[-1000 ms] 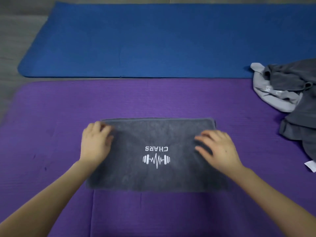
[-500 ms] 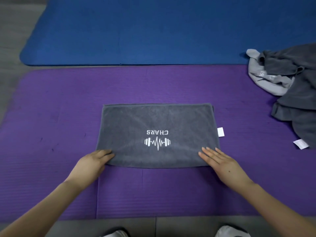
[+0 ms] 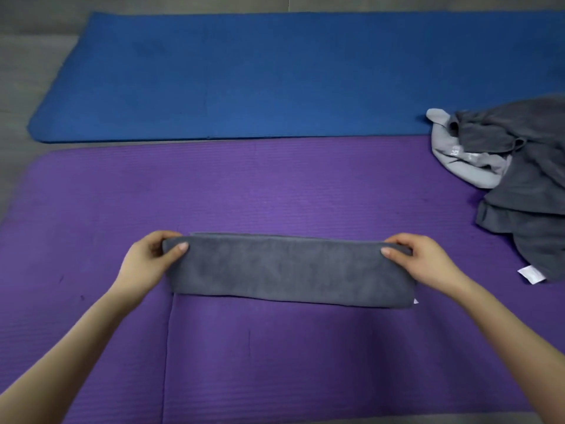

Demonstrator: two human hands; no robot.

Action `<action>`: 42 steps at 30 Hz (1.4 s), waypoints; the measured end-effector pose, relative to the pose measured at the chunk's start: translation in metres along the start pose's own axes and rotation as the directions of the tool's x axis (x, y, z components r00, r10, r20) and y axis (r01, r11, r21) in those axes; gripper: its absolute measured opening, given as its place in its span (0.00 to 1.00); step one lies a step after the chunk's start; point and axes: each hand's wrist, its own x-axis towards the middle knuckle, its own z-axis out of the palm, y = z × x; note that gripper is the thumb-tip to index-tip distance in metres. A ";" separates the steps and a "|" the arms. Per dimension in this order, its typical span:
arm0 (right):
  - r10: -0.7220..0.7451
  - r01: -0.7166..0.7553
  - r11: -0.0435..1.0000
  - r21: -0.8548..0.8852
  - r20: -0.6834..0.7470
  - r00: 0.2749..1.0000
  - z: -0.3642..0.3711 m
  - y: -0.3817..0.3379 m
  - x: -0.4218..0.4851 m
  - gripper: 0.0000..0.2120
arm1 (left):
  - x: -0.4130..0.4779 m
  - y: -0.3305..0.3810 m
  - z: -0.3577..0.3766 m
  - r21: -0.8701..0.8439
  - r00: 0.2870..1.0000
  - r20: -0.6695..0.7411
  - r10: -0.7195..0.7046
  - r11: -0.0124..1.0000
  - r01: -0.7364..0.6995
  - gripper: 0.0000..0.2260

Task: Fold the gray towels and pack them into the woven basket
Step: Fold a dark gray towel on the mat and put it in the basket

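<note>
A dark gray towel lies on the purple mat as a long narrow folded strip, its printed logo hidden inside the fold. My left hand pinches the strip's far left corner, thumb on top. My right hand pinches the far right corner the same way. A small white tag pokes out at the strip's near right corner. No woven basket is in view.
A heap of unfolded gray towels, dark ones over a lighter one, lies at the right edge. The purple mat spreads under the work. A blue mat lies beyond it on gray floor.
My hands took the towel's near edge and carried it over to the far edge, halving it into a narrow strip. The logo is now covered.
</note>
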 end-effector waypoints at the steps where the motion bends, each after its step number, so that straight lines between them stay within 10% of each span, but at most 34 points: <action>1: 0.027 -0.028 0.998 -0.064 -0.013 1.000 0.000 0.000 0.009 0.02 | 0.011 0.001 0.005 0.008 1.000 -0.021 -0.011 1.000 0.011 0.07; 10: 0.110 -0.143 0.882 -0.450 -0.098 0.989 0.022 0.000 0.030 0.15 | 0.048 -0.012 0.044 0.495 0.988 -0.134 -0.078 0.858 0.135 0.16; 14: 0.118 -0.144 0.914 -0.379 -0.092 0.989 0.027 0.006 0.021 0.16 | 0.029 -0.017 0.045 0.351 0.935 -0.244 -0.259 0.875 0.334 0.27; 21: 0.170 -0.210 0.851 -0.481 -0.127 0.977 0.029 0.014 -0.004 0.16 | 0.010 -0.020 0.037 -0.003 0.846 -0.024 -0.533 0.846 0.533 0.32; 31: 0.361 -0.281 0.888 -0.364 0.172 0.917 0.072 -0.021 -0.071 0.25 | 0.115 0.069 0.095 0.361 0.968 -0.041 0.249 0.907 -0.218 0.27; 33: 0.384 -0.305 0.898 -0.316 0.228 0.895 0.087 -0.032 -0.082 0.24 | 0.097 0.065 0.107 0.524 0.882 0.098 0.461 0.730 -0.440 0.25; 38: 0.395 -0.310 0.915 -0.260 0.410 0.822 0.106 -0.051 -0.100 0.23 | -0.020 0.011 0.115 0.366 0.346 0.584 0.734 0.143 -0.920 0.13; 42: 0.036 -0.006 0.880 -0.475 0.054 0.998 0.099 -0.059 -0.110 0.13 | -0.100 -0.029 0.113 0.288 0.182 0.724 0.665 -0.052 -0.956 0.16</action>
